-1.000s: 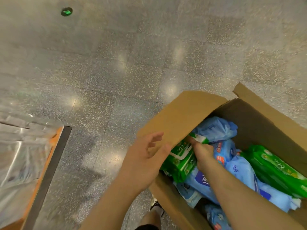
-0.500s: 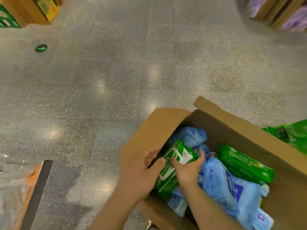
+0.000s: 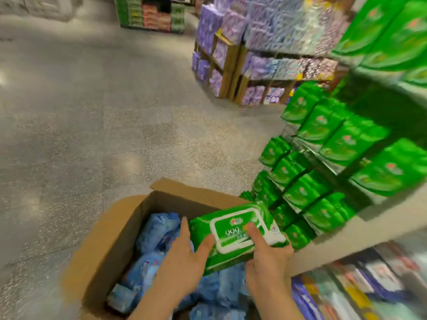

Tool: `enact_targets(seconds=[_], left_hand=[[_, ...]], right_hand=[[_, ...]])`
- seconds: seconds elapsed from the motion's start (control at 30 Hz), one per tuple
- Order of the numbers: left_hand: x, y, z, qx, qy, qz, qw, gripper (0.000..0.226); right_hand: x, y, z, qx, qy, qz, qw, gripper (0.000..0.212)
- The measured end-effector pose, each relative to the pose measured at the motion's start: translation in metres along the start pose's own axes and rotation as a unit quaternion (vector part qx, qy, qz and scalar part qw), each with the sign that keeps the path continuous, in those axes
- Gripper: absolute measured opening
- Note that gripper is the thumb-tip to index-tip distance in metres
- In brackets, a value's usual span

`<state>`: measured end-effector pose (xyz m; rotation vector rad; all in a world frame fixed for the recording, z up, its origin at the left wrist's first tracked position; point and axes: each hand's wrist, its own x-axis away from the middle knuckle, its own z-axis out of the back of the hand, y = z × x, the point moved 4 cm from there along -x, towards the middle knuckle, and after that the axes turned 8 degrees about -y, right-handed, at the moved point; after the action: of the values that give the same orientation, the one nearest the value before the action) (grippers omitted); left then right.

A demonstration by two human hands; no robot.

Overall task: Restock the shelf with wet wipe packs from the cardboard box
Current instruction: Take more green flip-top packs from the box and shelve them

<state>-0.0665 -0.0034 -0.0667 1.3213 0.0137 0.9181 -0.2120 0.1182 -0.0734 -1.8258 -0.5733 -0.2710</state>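
Pack: you lifted the green wipe pack (image 3: 235, 234) out of the cardboard box (image 3: 104, 239), flat between both hands.
Right hand (image 3: 265, 255): thumb moved onto its lid.

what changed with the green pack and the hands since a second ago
The green wipe pack has come up out of the cardboard box, label up, toward the shelf of green packs. The left hand, which was off it on the flap, now joins the right hand in the grip. The blue packs stay in the box.
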Motion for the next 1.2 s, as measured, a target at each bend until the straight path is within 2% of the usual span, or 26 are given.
enact_targets(seconds=[0.2, 0.37, 0.5, 0.6, 0.83, 0.93, 1.0, 1.03, 1.1, 1.2], left_hand=[[0.059, 0.092, -0.119, -0.024, -0.064, -0.078, 0.995, 0.096], [0.110, 0.142, -0.229, -0.007, -0.159, -0.133, 0.978, 0.099], [0.152, 0.173, -0.320, -0.004, -0.216, -0.185, 0.959, 0.102], [0.185, 0.191, -0.384, -0.013, -0.269, -0.212, 0.939, 0.101], [0.250, 0.220, -0.505, -0.004, -0.407, -0.264, 0.874, 0.102], [0.278, 0.229, -0.552, -0.017, -0.477, -0.283, 0.832, 0.100], [0.294, 0.231, -0.581, -0.022, -0.509, -0.301, 0.806, 0.106], [0.301, 0.233, -0.596, -0.029, -0.520, -0.311, 0.795, 0.117], [0.308, 0.232, -0.629, -0.049, -0.537, -0.320, 0.779, 0.133], [0.315, 0.241, -0.683, -0.062, -0.568, -0.349, 0.742, 0.145]], right_hand=[[0.034, -0.105, 0.114, -0.091, 0.030, 0.084, 0.992, 0.080], [0.069, -0.176, 0.237, -0.113, 0.066, 0.132, 0.982, 0.102], [0.111, -0.225, 0.336, -0.109, 0.058, 0.183, 0.975, 0.072], [0.141, -0.249, 0.405, -0.084, 0.104, 0.224, 0.965, 0.055], [0.199, -0.284, 0.527, -0.100, 0.232, 0.299, 0.920, 0.044], [0.220, -0.294, 0.570, -0.110, 0.290, 0.319, 0.896, 0.040], [0.231, -0.302, 0.596, -0.122, 0.317, 0.327, 0.882, 0.036], [0.234, -0.307, 0.610, -0.127, 0.325, 0.336, 0.875, 0.036], [0.239, -0.315, 0.637, -0.127, 0.352, 0.345, 0.861, 0.042], [0.241, -0.331, 0.673, -0.108, 0.396, 0.352, 0.841, 0.064]])
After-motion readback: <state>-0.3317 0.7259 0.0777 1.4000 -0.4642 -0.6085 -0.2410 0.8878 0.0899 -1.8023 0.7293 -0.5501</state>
